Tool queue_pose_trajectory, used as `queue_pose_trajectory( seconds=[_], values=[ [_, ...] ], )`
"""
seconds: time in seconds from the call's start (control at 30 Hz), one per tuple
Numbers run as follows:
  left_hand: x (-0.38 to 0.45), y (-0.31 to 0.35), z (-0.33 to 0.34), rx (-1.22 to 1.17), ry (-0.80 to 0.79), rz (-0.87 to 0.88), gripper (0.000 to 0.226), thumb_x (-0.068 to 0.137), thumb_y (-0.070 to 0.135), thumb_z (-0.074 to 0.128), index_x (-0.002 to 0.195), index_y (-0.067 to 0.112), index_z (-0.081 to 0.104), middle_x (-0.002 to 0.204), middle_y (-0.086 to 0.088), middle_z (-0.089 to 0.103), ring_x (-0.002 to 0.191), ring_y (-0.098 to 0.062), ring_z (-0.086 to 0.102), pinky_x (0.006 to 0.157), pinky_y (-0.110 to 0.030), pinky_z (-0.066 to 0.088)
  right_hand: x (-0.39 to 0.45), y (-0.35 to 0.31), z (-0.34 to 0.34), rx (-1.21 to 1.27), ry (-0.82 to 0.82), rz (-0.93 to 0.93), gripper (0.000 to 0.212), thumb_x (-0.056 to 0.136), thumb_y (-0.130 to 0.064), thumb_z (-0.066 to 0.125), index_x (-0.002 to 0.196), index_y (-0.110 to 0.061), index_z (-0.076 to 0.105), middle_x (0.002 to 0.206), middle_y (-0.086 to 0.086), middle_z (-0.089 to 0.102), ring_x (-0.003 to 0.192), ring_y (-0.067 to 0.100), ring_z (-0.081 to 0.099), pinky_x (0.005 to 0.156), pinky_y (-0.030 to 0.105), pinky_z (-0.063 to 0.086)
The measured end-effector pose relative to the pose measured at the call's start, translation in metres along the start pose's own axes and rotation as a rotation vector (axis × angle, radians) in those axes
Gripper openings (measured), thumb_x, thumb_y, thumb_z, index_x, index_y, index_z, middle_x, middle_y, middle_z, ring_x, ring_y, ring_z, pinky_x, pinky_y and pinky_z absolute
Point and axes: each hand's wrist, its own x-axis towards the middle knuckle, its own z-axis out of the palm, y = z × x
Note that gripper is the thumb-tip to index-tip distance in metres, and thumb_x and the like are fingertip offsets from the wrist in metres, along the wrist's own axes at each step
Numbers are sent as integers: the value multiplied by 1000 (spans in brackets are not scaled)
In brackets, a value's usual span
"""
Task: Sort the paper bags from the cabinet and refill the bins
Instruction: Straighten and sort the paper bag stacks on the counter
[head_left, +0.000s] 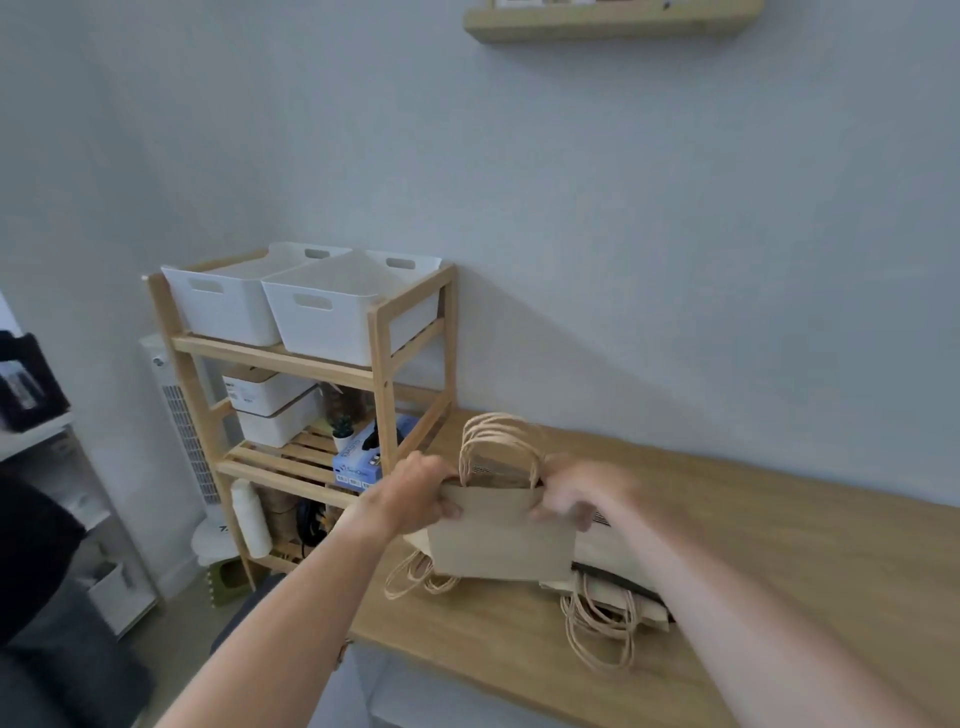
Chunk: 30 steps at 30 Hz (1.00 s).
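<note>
A person stands at a wooden table (779, 561) and holds a small bundle of brown paper bags (501, 535) upright above its left end. The left hand (415, 493) grips the top left corner of the bundle, the thumb in front and the fingers closed around the edge behind. The right hand (576, 496) is at the top right corner; it is blurred, so it is not clear whether its fingers pinch the paper or only touch it. The twisted paper handles (498, 441) of the bundle stand up in loops between the two hands. Under and behind the bundle, more bags (618, 587) lie flat in a pile on the table, with their handles hanging over the front and left side of the pile. To the left of the table, touching its end, stands a wooden shelf (384, 364). On its top level sit two white bins, the left bin (223, 306) and the right bin (332, 322), side by side, and both look empty from this angle. The lower levels hold white boxes (270, 405), a small plant (342, 434) and a blue box (361, 460).
</note>
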Motion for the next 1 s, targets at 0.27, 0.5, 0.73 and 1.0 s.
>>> queue_pose_trajectory(
  seconds=[0.27, 0.5, 0.73, 1.0],
  values=[
    [99, 19, -144, 21, 373, 11, 5, 84, 15, 61, 82, 19, 63, 88, -4, 63, 83, -26, 63, 73, -42, 56, 25, -40, -156, -48, 441, -4, 17, 91, -7, 47, 77, -15, 51, 81, 2, 51, 66, 18, 48, 55, 27, 35],
    [172, -42, -221, 100, 546, 1, 21, 84, 3, 48, 71, 19, 54, 73, -3, 59, 70, -30, 57, 61, -46, 54, 109, -91, -224, -147, 710, -155, 14, 87, -4, 42, 92, -14, 51, 81, 3, 48, 76, 29, 53, 59, 30, 37],
    [205, -132, -262, 273, 628, -162, 21, 83, -4, 42, 82, 8, 59, 82, -18, 62, 77, -41, 60, 60, -38, 39, 201, -171, -230, -265, 878, -298, 22, 87, 0, 39, 94, -13, 56, 87, 5, 50, 88, 34, 63, 65, 33, 40],
    [227, -225, -274, 196, 362, -189, 26, 76, 2, 58, 61, 24, 57, 62, 4, 56, 61, -12, 50, 48, -21, 38, 298, -220, -204, -337, 896, -339, 30, 92, -1, 42, 101, -15, 67, 105, 8, 70, 101, 33, 68, 71, 33, 43]
  ],
)
